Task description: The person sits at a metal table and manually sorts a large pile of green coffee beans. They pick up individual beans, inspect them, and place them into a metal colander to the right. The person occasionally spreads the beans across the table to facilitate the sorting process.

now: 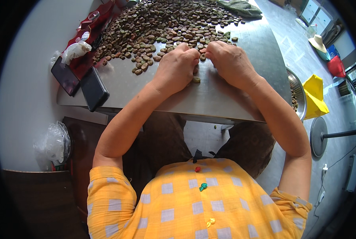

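A broad spread of brown and greenish broad beans covers the far part of a metal tabletop. At its near edge my left hand rests low over the table with the fingers curled in. Just to the right, my right hand is closed too, its fingertips pinched together beside a few beans. What either hand grips is hidden by the fingers. Between the hands lie a few beans, and one loose greenish bean sits nearest to me, by the left hand.
Two dark phones lie at the table's left edge, by crumpled white plastic and a red tray. A grey cloth is at the far right. Beside the table's right edge are a perforated metal basin and a yellow bag.
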`<action>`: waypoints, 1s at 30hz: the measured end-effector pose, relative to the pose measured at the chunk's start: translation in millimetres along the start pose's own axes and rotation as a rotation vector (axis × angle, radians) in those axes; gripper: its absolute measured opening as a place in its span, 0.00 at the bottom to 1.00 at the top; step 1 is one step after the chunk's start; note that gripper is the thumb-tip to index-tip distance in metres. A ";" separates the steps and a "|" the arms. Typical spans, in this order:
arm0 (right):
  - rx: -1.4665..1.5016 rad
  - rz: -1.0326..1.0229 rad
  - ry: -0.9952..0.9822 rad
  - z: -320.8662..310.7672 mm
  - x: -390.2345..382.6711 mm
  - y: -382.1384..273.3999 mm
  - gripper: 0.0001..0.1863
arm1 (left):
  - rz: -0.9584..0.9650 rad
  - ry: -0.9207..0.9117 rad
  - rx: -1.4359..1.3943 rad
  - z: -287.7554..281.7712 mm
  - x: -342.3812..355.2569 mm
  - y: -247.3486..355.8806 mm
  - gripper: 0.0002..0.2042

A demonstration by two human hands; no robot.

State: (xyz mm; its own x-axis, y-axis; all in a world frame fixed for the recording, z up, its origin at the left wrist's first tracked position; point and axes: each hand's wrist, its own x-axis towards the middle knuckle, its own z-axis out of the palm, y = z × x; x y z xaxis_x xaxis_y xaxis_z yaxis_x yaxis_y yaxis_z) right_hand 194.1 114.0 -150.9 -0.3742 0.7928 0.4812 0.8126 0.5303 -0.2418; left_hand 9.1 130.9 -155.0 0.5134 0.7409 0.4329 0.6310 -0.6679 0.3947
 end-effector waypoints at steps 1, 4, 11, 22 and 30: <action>0.082 0.016 0.046 -1.3 0.4 2.6 0.05 | -0.003 0.018 -0.041 -0.6 -0.5 -2.5 0.05; 0.860 0.294 -0.017 -18.5 6.8 7.4 0.09 | -0.263 -0.015 -0.617 -15.3 -1.6 -12.9 0.06; 1.410 0.380 -0.170 -26.7 5.5 -3.8 0.11 | -0.432 -0.158 -1.580 -34.8 -1.6 -24.2 0.07; 0.096 -0.223 -0.165 -6.7 -15.3 -31.6 0.15 | 0.063 -0.078 -0.119 -17.4 -13.8 3.8 0.12; 0.088 -0.176 -0.174 1.3 -14.1 -31.2 0.10 | 0.041 -0.041 -0.029 -10.5 -16.3 7.0 0.09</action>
State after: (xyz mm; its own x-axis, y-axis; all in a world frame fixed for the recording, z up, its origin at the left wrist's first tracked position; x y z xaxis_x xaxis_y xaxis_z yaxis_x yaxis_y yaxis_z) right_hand 173.5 86.7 -151.3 -0.5841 0.7215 0.3718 0.6888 0.6830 -0.2432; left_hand -1.0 113.4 -150.7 0.5623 0.7148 0.4157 0.5924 -0.6990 0.4006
